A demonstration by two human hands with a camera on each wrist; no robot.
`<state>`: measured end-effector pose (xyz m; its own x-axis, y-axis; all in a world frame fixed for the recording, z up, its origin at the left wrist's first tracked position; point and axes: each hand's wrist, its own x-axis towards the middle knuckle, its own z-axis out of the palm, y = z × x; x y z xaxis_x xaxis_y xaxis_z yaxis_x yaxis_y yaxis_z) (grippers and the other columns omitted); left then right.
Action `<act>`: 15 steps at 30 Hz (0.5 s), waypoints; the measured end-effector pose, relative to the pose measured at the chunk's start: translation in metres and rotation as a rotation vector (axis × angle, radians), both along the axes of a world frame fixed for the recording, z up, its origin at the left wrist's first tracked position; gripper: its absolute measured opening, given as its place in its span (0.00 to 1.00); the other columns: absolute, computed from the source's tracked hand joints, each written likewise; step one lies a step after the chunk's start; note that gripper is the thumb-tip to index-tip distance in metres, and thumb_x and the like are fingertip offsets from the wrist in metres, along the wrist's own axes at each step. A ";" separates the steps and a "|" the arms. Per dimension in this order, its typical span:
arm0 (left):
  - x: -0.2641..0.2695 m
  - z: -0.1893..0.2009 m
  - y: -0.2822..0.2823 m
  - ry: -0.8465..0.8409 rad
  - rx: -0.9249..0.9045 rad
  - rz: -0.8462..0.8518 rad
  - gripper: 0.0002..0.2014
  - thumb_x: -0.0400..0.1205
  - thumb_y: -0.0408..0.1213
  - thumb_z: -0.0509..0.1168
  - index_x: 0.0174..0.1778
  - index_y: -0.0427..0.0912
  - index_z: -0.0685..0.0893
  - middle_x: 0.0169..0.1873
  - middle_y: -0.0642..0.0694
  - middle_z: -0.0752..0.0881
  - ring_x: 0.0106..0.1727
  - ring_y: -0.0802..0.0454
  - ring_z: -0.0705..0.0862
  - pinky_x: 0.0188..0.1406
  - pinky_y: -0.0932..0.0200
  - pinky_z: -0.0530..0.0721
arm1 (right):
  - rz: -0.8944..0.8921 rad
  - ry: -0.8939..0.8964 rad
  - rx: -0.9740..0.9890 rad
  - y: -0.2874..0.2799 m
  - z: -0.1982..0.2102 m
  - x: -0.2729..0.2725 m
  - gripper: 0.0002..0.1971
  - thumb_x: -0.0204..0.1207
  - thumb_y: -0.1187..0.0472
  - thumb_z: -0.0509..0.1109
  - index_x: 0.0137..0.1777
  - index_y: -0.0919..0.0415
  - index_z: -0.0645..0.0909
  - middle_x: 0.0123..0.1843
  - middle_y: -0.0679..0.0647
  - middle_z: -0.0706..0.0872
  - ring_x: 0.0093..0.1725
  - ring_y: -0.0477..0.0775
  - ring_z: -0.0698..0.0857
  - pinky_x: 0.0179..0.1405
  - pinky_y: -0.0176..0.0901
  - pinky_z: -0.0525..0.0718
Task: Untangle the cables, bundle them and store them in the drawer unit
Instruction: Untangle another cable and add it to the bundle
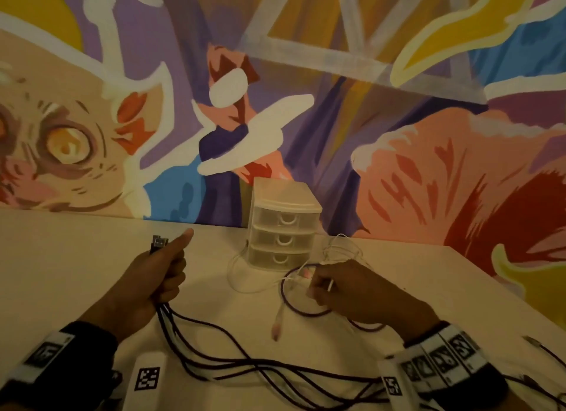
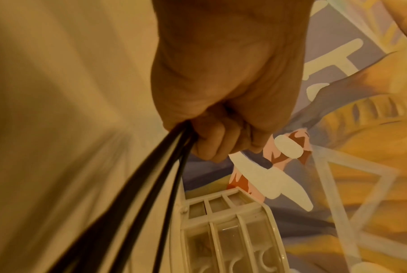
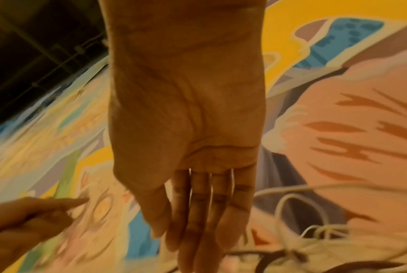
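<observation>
My left hand grips several strands of a dark purple cable, thumb stuck out, and the cable's USB plug pokes above the fist. The left wrist view shows those fingers curled round the dark strands. Straight-fingered, my right hand reaches down onto a tangle of white cable and a dark loop, gripping nothing; in the right wrist view the fingers lie flat beside white loops. A three-drawer translucent unit stands closed between my hands, against the wall.
One white cable end with a pinkish connector lies on the pale table. Another dark cable end lies at the far right near the table's edge. A painted mural wall rises right behind the unit.
</observation>
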<state>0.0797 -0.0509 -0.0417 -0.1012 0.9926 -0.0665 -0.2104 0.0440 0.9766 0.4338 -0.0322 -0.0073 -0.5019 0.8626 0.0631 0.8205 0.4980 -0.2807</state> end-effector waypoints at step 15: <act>0.014 -0.005 0.010 0.058 -0.084 0.018 0.24 0.80 0.56 0.74 0.28 0.52 0.69 0.25 0.51 0.62 0.22 0.54 0.59 0.20 0.63 0.60 | -0.177 0.209 0.112 0.056 0.031 0.008 0.08 0.84 0.53 0.72 0.46 0.52 0.88 0.41 0.48 0.95 0.32 0.41 0.90 0.47 0.56 0.93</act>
